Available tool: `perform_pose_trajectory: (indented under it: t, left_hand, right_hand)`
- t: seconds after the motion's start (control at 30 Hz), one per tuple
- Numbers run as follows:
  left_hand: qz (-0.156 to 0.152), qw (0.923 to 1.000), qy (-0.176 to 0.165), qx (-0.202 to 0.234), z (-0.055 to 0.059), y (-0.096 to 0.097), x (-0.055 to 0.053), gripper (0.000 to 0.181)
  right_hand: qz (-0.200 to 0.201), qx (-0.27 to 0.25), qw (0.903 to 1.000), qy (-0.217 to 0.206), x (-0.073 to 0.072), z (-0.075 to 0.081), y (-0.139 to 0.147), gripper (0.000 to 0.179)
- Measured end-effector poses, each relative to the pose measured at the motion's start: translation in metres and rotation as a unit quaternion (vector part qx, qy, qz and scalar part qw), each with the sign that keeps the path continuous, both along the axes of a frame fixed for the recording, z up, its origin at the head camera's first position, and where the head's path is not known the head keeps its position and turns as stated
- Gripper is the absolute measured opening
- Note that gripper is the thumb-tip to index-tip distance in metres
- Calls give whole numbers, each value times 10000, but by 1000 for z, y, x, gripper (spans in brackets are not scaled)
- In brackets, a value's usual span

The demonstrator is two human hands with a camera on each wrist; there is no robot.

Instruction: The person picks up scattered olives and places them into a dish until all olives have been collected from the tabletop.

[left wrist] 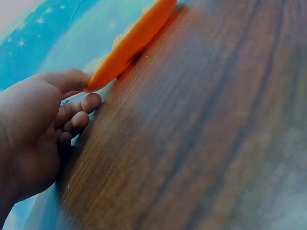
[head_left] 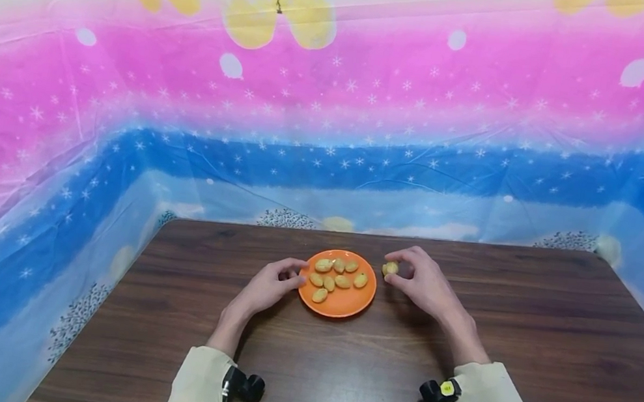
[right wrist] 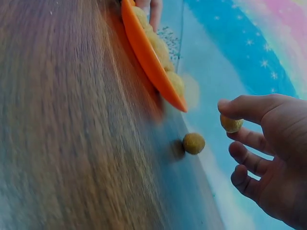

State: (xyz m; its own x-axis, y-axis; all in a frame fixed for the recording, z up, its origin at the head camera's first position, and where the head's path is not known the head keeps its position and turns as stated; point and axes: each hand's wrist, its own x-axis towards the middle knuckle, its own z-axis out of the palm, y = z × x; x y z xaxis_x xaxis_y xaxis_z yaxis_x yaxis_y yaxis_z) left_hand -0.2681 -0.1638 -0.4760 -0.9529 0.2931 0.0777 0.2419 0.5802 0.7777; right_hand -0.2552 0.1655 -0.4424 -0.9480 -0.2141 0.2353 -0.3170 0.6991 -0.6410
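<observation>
An orange plate [head_left: 346, 305] on the table bears several small oval yellow-brown fruits [head_left: 342, 282], whose exact kind I cannot tell. At the plate's left rim, my left hand [head_left: 264, 287] holds the edge with thumb and fingers; its wrist view shows the orange rim [left wrist: 115, 64] at the fingertips. To the right of the plate, my right hand [head_left: 427, 287] pinches one fruit [right wrist: 231, 123] between thumb and index finger, the other fingers loosely bent. Another fruit [right wrist: 194, 143] lies on the table near the plate, just beyond that hand.
The dark wood-grain table [head_left: 333, 372] ends not far behind the plate. A pink and blue patterned cloth [head_left: 329, 130] hangs behind it and along both sides. Each wrist carries a small black camera [head_left: 246, 386] below the rolled sleeve.
</observation>
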Motion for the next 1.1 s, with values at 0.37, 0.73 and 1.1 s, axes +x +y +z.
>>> perform_pose_trajectory:
  t: [0.37, 0.73, 1.1]
  left_hand:
    - [75, 9999, -13, -79, 1, 1, -2, 33]
    - [79, 10000, -47, -27, 1, 1, -1, 33]
    - [61, 10000, -31, -64, 2, 1, 0, 34]
  right_hand:
    - [353, 103, 9993, 13, 7, 4, -19, 35]
    - [709, 248, 9972, -3, 13, 3, -42, 33]
    - [896, 502, 9947, 6, 17, -6, -58, 31]
